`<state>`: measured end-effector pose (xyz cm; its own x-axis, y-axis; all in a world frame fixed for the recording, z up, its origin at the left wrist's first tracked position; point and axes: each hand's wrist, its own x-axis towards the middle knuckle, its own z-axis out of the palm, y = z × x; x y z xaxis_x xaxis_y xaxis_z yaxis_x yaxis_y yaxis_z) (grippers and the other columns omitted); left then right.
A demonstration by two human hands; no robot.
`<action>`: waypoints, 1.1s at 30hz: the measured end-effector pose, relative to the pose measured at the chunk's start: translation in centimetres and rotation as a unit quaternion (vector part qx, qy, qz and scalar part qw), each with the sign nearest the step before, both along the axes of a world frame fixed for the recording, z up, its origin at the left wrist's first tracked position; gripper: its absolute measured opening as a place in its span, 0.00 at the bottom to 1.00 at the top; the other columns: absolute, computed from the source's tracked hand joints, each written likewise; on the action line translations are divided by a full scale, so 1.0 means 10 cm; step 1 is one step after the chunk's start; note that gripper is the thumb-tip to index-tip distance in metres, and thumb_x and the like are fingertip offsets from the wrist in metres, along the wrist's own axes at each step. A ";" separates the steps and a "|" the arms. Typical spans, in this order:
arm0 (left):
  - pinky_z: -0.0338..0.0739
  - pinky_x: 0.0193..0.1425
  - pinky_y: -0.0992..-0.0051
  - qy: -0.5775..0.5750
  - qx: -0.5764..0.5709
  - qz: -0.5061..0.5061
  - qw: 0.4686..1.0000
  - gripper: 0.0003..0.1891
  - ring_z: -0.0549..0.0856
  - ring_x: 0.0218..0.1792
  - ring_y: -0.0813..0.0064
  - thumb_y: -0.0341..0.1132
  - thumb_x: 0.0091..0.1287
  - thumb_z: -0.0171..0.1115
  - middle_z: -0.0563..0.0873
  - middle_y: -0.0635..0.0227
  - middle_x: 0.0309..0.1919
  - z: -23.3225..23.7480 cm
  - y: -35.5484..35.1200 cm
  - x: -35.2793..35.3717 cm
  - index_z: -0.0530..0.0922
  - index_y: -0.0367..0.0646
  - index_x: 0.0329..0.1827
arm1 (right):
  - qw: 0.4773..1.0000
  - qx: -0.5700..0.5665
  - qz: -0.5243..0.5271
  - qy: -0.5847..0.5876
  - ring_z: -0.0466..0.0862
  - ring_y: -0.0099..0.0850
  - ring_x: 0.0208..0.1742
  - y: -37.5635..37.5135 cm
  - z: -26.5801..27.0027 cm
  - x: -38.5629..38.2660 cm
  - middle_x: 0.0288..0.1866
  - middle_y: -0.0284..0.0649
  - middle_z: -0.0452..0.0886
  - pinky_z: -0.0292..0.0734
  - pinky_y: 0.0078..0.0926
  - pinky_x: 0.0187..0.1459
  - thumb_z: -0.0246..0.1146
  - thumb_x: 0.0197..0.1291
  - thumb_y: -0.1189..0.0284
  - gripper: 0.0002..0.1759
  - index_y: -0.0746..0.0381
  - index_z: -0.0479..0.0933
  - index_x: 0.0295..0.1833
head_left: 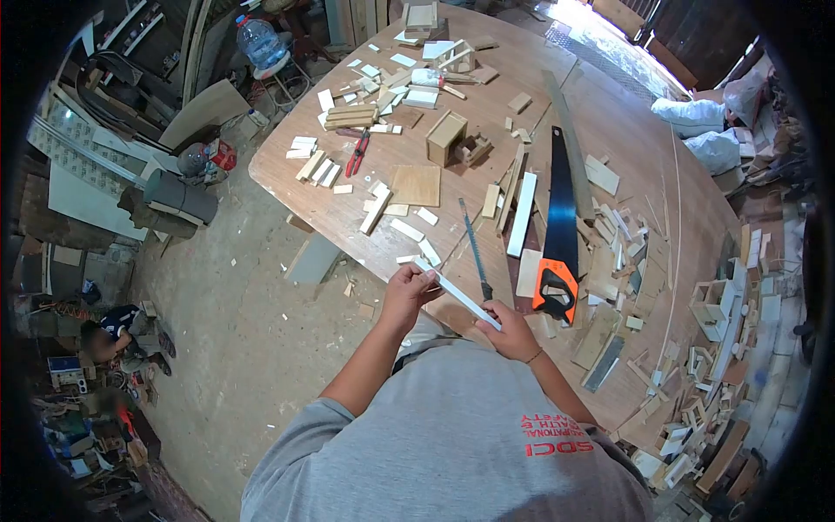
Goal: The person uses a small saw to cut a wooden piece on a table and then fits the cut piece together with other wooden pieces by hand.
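A thin white strip (465, 299) is held slantwise at the near edge of the wooden table (348, 209). My left hand (409, 296) grips its upper left end, and my right hand (511, 331) pinches the lower right end. Just beyond my right hand lies a narrow saw blade with a dark handle (476, 248). The large handsaw (561, 217) with an orange and black handle rests further right. Small white and wooden pieces (406, 230) lie beyond my left hand. Red-handled pliers (357, 152) sit further back.
On the table stand a small wooden box (446, 137), a square board (417, 185) and many offcuts. A water bottle (261, 43) is on a stool beyond the table. A person (113, 339) crouches at the far left. White sacks (709, 150) lie at the right.
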<state>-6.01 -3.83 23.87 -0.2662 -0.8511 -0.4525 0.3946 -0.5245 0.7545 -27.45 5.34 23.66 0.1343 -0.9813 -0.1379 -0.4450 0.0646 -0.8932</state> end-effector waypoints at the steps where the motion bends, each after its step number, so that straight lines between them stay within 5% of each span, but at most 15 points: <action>1: 0.82 0.49 0.67 0.001 -0.003 0.000 1.000 0.06 0.83 0.37 0.73 0.33 0.66 0.59 0.81 0.66 0.34 0.01 -0.10 0.04 0.73 0.41 0.37 | 1.000 -0.003 0.000 0.001 0.83 0.44 0.39 -0.11 0.03 0.06 0.38 0.51 0.81 0.76 0.35 0.40 0.63 0.60 0.65 0.17 0.65 0.73 0.48; 6: 0.82 0.52 0.69 0.013 0.012 -0.057 0.998 0.07 0.85 0.42 0.69 0.32 0.66 0.60 0.83 0.60 0.40 0.09 -0.53 0.32 0.75 0.38 0.39 | 0.994 0.100 0.009 -0.039 0.84 0.39 0.36 -0.59 0.23 0.46 0.36 0.49 0.81 0.76 0.32 0.38 0.62 0.60 0.67 0.17 0.65 0.72 0.50; 12: 0.76 0.58 0.65 -0.021 -0.038 -0.114 0.993 0.17 0.83 0.49 0.70 0.42 0.67 0.59 0.84 0.63 0.43 -0.05 -1.36 0.75 0.77 0.37 0.49 | 0.999 0.010 -0.050 -0.015 0.82 0.39 0.34 -1.02 0.12 0.86 0.36 0.48 0.81 0.75 0.30 0.38 0.63 0.59 0.69 0.17 0.66 0.72 0.50; 14: 0.73 0.55 0.72 -0.186 -0.084 -0.103 0.973 0.19 0.81 0.49 0.75 0.45 0.68 0.58 0.84 0.66 0.44 -0.12 -1.77 0.92 0.79 0.38 0.51 | 0.997 0.012 -0.076 -0.009 0.82 0.39 0.34 -1.08 0.09 0.91 0.35 0.48 0.81 0.75 0.30 0.38 0.63 0.59 0.69 0.16 0.66 0.72 0.50; 16: 0.72 0.56 0.73 -0.338 -0.203 -0.069 0.916 0.21 0.80 0.51 0.72 0.44 0.64 0.62 0.85 0.62 0.45 -0.79 -2.23 1.15 0.79 0.35 0.51 | 0.995 0.014 -0.101 0.000 0.82 0.39 0.34 -1.11 0.07 0.94 0.35 0.48 0.81 0.75 0.30 0.37 0.63 0.59 0.69 0.16 0.66 0.73 0.49; 18: 0.69 0.62 0.63 -0.495 -0.310 -0.041 0.811 0.26 0.77 0.57 0.54 0.42 0.57 0.67 0.79 0.45 0.51 -0.78 -2.49 1.30 0.76 0.31 0.54 | 0.989 0.057 -0.138 -0.011 0.81 0.36 0.34 -1.12 0.07 0.97 0.34 0.47 0.81 0.75 0.29 0.37 0.63 0.60 0.71 0.14 0.66 0.73 0.48; 20: 0.65 0.65 0.60 -0.631 -0.353 -0.029 0.690 0.29 0.71 0.60 0.48 0.40 0.53 0.69 0.74 0.42 0.57 -0.85 -2.73 1.43 0.73 0.31 0.55 | 0.985 0.072 -0.159 -0.016 0.81 0.35 0.34 -1.12 0.06 0.99 0.34 0.46 0.81 0.74 0.28 0.37 0.62 0.60 0.72 0.14 0.66 0.73 0.48; 22: 0.62 0.67 0.56 -0.690 -0.367 -0.010 0.623 0.30 0.67 0.63 0.47 0.39 0.53 0.67 0.70 0.42 0.60 -1.01 -2.95 1.60 0.72 0.32 0.56 | 0.980 0.086 -0.177 -0.020 0.81 0.33 0.34 -1.16 0.08 0.98 0.34 0.45 0.81 0.74 0.28 0.37 0.62 0.60 0.73 0.13 0.66 0.73 0.49; 26: 0.63 0.65 0.56 -0.737 -0.279 -0.077 0.611 0.31 0.68 0.64 0.53 0.38 0.53 0.66 0.68 0.51 0.63 -1.32 -3.14 1.80 0.69 0.38 0.61 | 0.980 0.083 -0.182 -0.011 0.82 0.32 0.36 -1.28 0.12 0.95 0.36 0.45 0.82 0.75 0.27 0.39 0.61 0.61 0.73 0.13 0.67 0.73 0.49; 33: 0.71 0.53 0.58 -0.738 -0.287 -0.079 0.606 0.20 0.74 0.54 0.55 0.33 0.51 0.67 0.75 0.58 0.49 -1.17 -3.16 1.78 0.76 0.44 0.48 | 0.984 0.078 -0.156 -0.016 0.83 0.33 0.40 -1.50 0.18 1.04 0.39 0.46 0.83 0.75 0.27 0.42 0.61 0.61 0.74 0.13 0.66 0.73 0.50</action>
<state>11.82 -35.43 12.17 -0.0306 -0.9976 0.0623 -0.9526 0.0479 0.3003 -17.00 -9.63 25.44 -0.1636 -0.9424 -0.2916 -0.3526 0.3319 -0.8749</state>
